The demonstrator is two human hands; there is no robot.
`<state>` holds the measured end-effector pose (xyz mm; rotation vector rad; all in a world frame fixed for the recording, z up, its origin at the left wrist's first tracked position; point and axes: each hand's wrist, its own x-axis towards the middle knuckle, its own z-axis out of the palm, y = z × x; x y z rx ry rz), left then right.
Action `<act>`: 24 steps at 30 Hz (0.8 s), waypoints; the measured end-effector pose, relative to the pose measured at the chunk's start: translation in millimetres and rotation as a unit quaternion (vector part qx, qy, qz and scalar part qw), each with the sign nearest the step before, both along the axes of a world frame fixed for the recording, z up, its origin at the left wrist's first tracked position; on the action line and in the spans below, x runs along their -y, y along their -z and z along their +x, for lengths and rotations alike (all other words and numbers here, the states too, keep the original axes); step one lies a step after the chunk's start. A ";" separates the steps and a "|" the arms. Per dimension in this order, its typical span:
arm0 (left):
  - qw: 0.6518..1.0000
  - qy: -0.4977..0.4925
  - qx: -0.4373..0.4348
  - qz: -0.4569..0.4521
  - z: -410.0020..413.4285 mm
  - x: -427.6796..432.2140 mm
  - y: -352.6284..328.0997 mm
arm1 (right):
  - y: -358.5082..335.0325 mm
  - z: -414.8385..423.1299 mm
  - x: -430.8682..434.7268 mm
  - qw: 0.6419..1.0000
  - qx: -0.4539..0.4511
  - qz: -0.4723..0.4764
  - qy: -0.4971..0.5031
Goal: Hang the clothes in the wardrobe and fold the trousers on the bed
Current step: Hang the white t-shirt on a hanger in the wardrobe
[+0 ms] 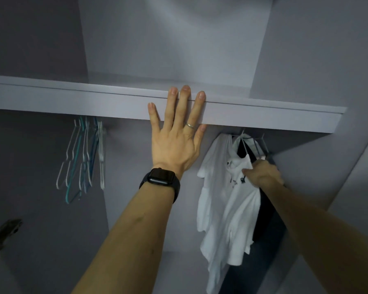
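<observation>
Both forearms reach up from the bottom of the view into the wardrobe. The left hand, a dark watch on its wrist, lies flat with straight, spread fingers pressed against the front edge of the shelf, holding nothing. The right hand is curled tight on the collar area of the white shirt, pinching the fabric; whether it also grips the hanger under the cloth I cannot tell. The shirt lies just right of the left hand and below the shelf, its long axis hanging straight down from the right hand. The hanger's hook points up behind the shelf's lip, where the rail is mostly hidden. A dark garment hangs touching the shirt on its right. The empty hangers hang well apart to the left. Judging by this, the right hand is the one placed to settle the hook, while the left only braces.
</observation>
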<state>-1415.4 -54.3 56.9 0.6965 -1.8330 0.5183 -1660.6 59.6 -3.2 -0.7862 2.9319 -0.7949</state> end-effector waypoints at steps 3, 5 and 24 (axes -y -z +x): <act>0.999 -0.013 0.047 0.025 4.9 -3.6 -3.9 | -6.9 31.5 -17.7 0.999 -0.031 -0.001 -0.032; 0.995 -0.022 0.083 0.053 11.8 -9.1 -8.5 | -12.2 56.8 -34.2 0.998 -0.017 -0.038 -0.056; 0.870 0.214 0.232 0.379 68.6 -174.5 118.3 | 55.0 206.5 -246.2 0.960 -0.022 -0.226 -0.161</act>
